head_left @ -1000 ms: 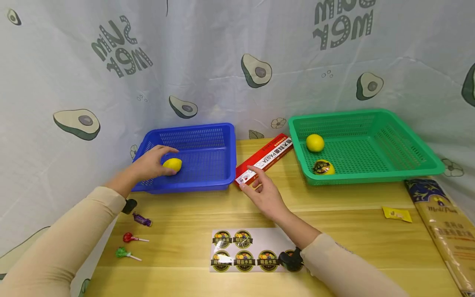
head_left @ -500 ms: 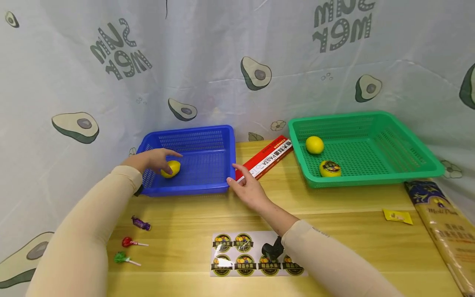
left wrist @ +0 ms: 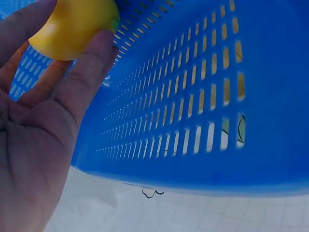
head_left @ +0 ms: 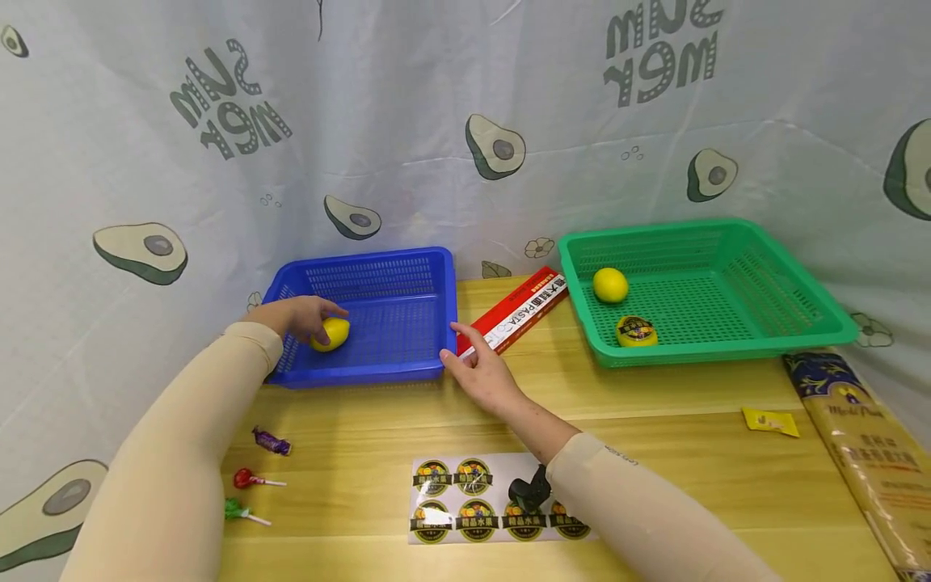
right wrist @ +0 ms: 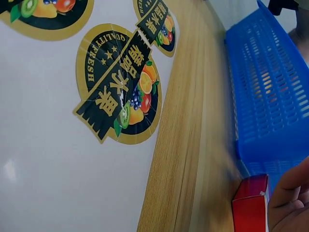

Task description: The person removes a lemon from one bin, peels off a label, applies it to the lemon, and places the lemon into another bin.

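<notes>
In the blue basket [head_left: 393, 373], my left hand [head_left: 301, 315] holds a yellow lemon [head_left: 334, 333] near the left side. The left wrist view shows my thumb on one side of the lemon [left wrist: 77, 29] and fingers on the other. My right hand [head_left: 483, 372] is at the basket's front right corner, thumb and index finger spread apart, fingertips at the rim; whether they press it is hard to tell. Beneath my right forearm lies a sheet of round fruit stickers [head_left: 476, 517].
A green basket [head_left: 698, 352] at right holds a plain lemon [head_left: 610, 285] and one with a sticker [head_left: 636, 331]. Between the baskets lies a red pasta box [head_left: 520, 311]. Two lollipops [head_left: 246, 478], a purple candy [head_left: 272, 441], a yellow packet [head_left: 771, 421] and a noodle bag [head_left: 865, 453] lie around.
My left hand has reached farther over the lemon and closed round it. My right hand has moved left to the blue basket's corner. The stickered lemon has rocked in the green basket.
</notes>
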Demonstrator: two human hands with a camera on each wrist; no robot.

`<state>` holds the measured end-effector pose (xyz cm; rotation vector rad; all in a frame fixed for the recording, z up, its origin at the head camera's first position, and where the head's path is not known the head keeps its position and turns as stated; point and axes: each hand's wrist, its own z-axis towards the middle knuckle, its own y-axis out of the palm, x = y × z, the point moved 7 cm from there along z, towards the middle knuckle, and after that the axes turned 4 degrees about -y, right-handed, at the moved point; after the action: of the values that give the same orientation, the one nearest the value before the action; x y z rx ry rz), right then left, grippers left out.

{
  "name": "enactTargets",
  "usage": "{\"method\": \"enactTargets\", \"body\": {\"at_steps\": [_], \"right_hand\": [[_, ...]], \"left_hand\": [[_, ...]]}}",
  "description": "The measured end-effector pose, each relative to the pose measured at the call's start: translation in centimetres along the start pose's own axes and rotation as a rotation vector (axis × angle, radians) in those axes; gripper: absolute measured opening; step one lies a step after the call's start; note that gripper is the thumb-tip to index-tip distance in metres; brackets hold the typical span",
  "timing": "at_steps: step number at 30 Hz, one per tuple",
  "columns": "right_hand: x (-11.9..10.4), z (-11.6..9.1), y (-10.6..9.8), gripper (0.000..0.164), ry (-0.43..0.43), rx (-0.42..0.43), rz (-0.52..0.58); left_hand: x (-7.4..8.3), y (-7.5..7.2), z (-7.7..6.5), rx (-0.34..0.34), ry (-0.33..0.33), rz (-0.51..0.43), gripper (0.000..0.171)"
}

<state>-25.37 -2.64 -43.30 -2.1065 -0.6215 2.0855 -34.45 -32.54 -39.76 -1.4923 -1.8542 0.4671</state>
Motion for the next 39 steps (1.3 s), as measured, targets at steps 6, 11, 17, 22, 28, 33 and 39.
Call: {"method": "enactTargets", "body": {"at_steps": [6, 11, 17, 22, 28, 33, 39], "right_hand": [[0.1, 0.0, 0.2, 0.058, 0.0, -0.002, 0.0], [0.0, 0.0, 0.3, 0.058, -0.006, 0.0, 0.001], [0.2, 0.1, 0.4, 0.059, -0.007, -0.007, -0.004], [0.2, 0.1, 0.5, 0.059, -0.006, -0.013, -0.009], [0.3, 0.0, 0.3, 0.059, 0.003, -0.008, -0.012], [0.2, 0.0, 0.1, 0.059, -0.006, -0.004, -0.009], [0.1, -0.1, -0.1, 0.06, -0.002, -0.018, -0.007]], "left_hand": [[-0.4, 0.2, 0.2, -0.006, -0.014, 0.007, 0.065], [-0.8, 0.1, 0.1, -0.001, 0.004, 0.005, 0.063], [-0.4, -0.5, -0.9, 0.08, 0.069, 0.033, 0.062], [1.4, -1.7, -3.1, 0.205, 0.182, 0.042, 0.061], [4.2, -2.4, -8.0, 0.358, 0.274, -0.003, 0.062], [5.6, 0.2, -12.0, 0.433, 0.346, -0.064, 0.061], [6.7, 6.2, -15.2, 0.406, 0.457, -0.152, 0.056]]}}
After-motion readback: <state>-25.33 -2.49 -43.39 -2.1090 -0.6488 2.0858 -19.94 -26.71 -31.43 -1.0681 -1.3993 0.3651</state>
